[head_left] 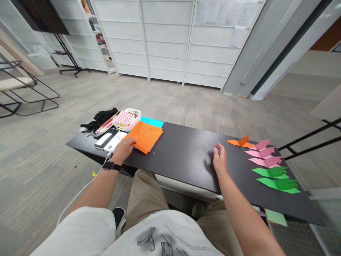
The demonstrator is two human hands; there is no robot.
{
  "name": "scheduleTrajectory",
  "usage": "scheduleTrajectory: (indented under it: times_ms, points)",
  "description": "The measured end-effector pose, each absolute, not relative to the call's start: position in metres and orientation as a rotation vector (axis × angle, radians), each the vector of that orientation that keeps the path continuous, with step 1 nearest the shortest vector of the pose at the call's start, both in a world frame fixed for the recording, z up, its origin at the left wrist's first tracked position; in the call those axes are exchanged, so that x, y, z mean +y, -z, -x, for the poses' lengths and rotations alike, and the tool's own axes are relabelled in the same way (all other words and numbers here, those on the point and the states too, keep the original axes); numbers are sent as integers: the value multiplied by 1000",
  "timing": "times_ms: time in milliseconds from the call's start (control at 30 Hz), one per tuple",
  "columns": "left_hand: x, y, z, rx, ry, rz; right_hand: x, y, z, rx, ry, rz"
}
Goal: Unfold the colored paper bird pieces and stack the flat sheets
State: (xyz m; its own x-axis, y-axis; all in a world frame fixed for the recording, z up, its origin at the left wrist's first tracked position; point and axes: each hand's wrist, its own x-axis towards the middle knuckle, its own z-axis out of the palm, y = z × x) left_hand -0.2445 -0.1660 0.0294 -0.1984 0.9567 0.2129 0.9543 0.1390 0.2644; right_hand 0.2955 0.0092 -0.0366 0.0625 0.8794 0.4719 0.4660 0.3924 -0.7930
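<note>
My left hand (124, 148) is at the near left edge of a small stack of orange paper sheets (146, 137). Its fingers are curled onto the paper's edge and look closed on it; how many sheets they grip is hidden. My right hand (220, 157) hovers over the right half of the dark table (183, 156), fingers loosely bent and apart, nothing in them. Right of it lie folded paper birds: an orange one (242, 142) at the back, pink ones (263, 153) in the middle, green ones (278, 185) nearest me.
Blue paper (153, 122) lies partly under the orange stack. A white basket (138, 115) with patterned packets, phone-like devices (106, 139), a cable (87, 183) and black cloth (105, 114) crowd the left end. Light green paper (276, 217) shows below the table's right edge.
</note>
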Motion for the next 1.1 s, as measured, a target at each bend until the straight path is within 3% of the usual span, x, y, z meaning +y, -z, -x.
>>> scheduleTrajectory:
  times_ms: [200,433,1100]
  points:
    - [-159,-28,238,2362,-497,-1972,10,40,-296,-1580,-460,1245]
    - [-146,-14,215,2375,-210,-1922,9,37,-295,-1577,-466,1249]
    - [-137,-11,207,2446,-124,-1847,9,33,-298,-1488,-382,1275]
